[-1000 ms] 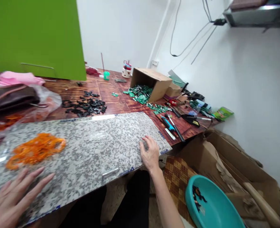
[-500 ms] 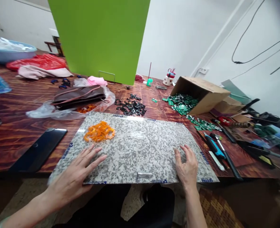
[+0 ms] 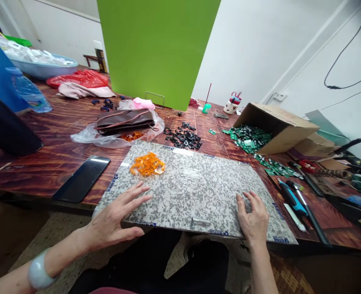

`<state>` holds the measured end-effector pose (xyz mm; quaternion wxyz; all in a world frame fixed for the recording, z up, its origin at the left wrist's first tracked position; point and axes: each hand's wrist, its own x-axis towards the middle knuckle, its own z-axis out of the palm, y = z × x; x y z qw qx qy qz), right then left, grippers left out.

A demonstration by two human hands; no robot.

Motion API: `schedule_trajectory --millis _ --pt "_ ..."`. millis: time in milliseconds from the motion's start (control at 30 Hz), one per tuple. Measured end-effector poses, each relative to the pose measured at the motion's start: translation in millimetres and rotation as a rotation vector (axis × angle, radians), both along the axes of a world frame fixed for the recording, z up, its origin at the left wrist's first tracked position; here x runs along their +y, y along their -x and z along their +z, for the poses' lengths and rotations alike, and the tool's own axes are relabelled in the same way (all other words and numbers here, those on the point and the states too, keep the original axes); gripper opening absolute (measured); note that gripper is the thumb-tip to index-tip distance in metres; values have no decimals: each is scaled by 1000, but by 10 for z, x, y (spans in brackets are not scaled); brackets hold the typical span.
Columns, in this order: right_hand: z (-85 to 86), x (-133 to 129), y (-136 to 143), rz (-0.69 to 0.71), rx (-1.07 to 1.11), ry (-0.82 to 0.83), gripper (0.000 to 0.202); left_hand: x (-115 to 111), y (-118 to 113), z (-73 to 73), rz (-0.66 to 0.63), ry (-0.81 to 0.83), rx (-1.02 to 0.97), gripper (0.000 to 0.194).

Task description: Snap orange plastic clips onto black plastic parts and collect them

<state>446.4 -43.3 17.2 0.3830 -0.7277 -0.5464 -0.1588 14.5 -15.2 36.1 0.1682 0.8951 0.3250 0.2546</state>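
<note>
A speckled grey board [image 3: 180,196] lies on the wooden table in front of me. Over its left front edge, my left hand [image 3: 117,218] is spread with nothing in it, thumb apart. My right hand [image 3: 254,216] rests at the board's right side, fingers slightly bent and apart, holding nothing. Orange translucent pieces [image 3: 148,164] form a heap at the board's back left, beyond my left hand. Between the hands, near the front edge, sits a small clear-looking rod [image 3: 201,221]. Thin pale strands [image 3: 189,174] lie mid-board.
Behind the board are black small parts [image 3: 184,138] and a brown pouch [image 3: 125,121] on plastic. A phone [image 3: 82,179] lies left. On the right are a tipped cardboard box [image 3: 278,126] spilling green circuit boards [image 3: 249,136] and a blue-handled tool [image 3: 293,198]. A green panel [image 3: 158,53] stands behind.
The view has turned left, so the scene sits further right; a bottle and a dark object show at left. My left thumb is more visible over the board's edge, and my left wrist's bracelet has come into view.
</note>
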Motion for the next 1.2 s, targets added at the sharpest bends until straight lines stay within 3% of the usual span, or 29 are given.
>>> schedule_trajectory --millis 133,267,400,500,633,767,900,1100,1200 --pt "-10 -1 -3 5 -21 -13 65 -51 43 51 47 103 -144 52" --pt "-18 1 -12 15 -28 -13 64 20 79 259 186 186 -237 43" --pt "-27 4 -22 15 -29 -10 61 338 88 557 273 151 -133 47" --pt "-29 6 -19 23 -23 -6 58 668 48 677 245 101 18 62" --pt "-13 9 4 27 12 -5 51 1029 -90 651 151 79 239 68" --pt "5 12 16 14 20 10 50 1196 -237 526 52 45 307 69" --pt "15 7 24 18 57 15 46 1225 -296 461 0 20 296 67" --pt "49 34 35 14 165 24 35 1134 -235 567 18 17 295 66" --pt "91 67 54 -19 191 56 26 1064 -179 604 22 -15 249 81"
